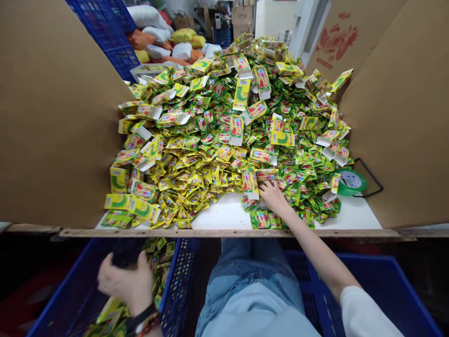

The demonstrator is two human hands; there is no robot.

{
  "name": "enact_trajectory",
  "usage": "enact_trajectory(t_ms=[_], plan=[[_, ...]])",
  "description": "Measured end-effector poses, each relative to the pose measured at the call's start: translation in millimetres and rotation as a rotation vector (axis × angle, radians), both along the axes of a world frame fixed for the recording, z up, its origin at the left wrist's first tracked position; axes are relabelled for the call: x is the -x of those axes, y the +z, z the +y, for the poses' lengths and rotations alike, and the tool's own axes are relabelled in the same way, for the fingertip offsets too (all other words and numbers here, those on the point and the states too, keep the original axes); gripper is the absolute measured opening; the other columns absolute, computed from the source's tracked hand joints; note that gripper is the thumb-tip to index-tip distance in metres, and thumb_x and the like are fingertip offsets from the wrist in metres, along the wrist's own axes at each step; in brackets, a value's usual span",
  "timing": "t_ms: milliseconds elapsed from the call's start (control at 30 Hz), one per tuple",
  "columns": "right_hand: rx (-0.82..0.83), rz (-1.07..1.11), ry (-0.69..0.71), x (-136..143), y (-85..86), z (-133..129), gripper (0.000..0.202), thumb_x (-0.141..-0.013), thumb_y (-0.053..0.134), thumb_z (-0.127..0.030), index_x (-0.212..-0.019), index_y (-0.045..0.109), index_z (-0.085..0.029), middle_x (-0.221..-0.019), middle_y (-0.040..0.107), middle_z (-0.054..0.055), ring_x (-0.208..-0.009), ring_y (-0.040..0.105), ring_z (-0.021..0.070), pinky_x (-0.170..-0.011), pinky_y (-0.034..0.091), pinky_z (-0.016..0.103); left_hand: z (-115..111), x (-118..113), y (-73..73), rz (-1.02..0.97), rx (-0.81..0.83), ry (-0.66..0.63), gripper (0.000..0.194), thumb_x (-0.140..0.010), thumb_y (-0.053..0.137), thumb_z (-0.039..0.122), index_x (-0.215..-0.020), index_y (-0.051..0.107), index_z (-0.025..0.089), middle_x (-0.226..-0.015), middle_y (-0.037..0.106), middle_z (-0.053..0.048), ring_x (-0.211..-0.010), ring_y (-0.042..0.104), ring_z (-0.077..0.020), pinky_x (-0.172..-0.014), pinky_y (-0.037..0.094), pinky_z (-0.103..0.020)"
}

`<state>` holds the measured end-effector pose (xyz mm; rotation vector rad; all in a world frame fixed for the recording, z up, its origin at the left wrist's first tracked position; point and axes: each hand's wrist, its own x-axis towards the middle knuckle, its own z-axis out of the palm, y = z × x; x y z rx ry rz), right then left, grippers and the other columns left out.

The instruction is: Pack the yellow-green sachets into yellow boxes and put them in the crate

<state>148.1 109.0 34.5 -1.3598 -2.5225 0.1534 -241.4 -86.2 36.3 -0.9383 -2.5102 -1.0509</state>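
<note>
While the left hand [128,283], grip spread, hangs over the near-left blue crate [180,269], the right hand [275,196] sits at green packets [261,220] on the near bench [220,213], beside a yellow box [250,181]. Right grip: pinching or not, cannot tell.

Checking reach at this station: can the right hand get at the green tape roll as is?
Likely yes: the green tape roll lies to the right of the right hand, much of it exposed. A small box at its left edge and a thin black loop beside it might hinder slightly.
</note>
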Motion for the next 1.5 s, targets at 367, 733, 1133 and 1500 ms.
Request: enact_trajectory(t_ms=[367, 733, 1133, 1500], plan=[[0.609, 1.561, -0.523, -35.0, 16.9, -17.8, 0.020, -0.066, 0.066, -0.036, -0.077, 0.056, -0.023, -0.069, 0.069, -0.002, -0.054, 0.065, 0.0192, -0.054, 0.053, 0.033, 167.0, -267.2, 4.4, 0.197, 0.473, -1.340, 0.014, -0.083, 0.054, 0.006, -0.083, 0.066, 0.014, -0.085, 0.067, -0.013, -0.090, 0.063, -0.0245, -0.076, 0.051, -0.034], [0.715, 1.714, -0.567, -43.4, 13.4, -51.5, 0.033, -0.055, 0.085, -0.034, -0.073, 0.062, -0.019, -0.067, 0.070, -0.003, -0.058, 0.068, 0.0153, -0.052, 0.057, 0.027, 214.6, -258.8, 2.2, 0.321, 0.532, -1.426, 0.023, -0.082, 0.056, 0.009, -0.105, 0.059, 0.012, -0.079, 0.067, -0.011, -0.082, 0.063, -0.0236, -0.076, 0.048, -0.031], [0.527, 1.259, -0.156, -6.6, 13.0, -51.3, 0.017, -0.076, 0.070, -0.034, -0.086, 0.073, -0.021, -0.106, 0.073, 0.006, -0.102, 0.066, 0.0232, -0.093, 0.049, 0.039, 186.7, -197.8, 44.0, -0.143, 0.444, -1.399, 0.025, -0.071, 0.064, 0.019, -0.096, 0.066, 0.016, -0.076, 0.066, 0.001, -0.068, 0.059, -0.0143, -0.062, 0.042, -0.022], [0.467, 0.942, -0.147, 19.5, 12.3, -44.5, 0.015, -0.084, 0.058, -0.031, -0.087, 0.068, -0.020, -0.081, 0.068, 0.002, -0.078, 0.062, 0.0194, -0.076, 0.048, 0.031, 176.7, -183.4, 27.9, -0.981, 0.344, -1.484, 0.036, -0.073, 0.064, 0.022, -0.106, 0.052, 0.016, -0.068, 0.061, 0.003, -0.059, 0.055, -0.0100, -0.055, 0.038, -0.019]])
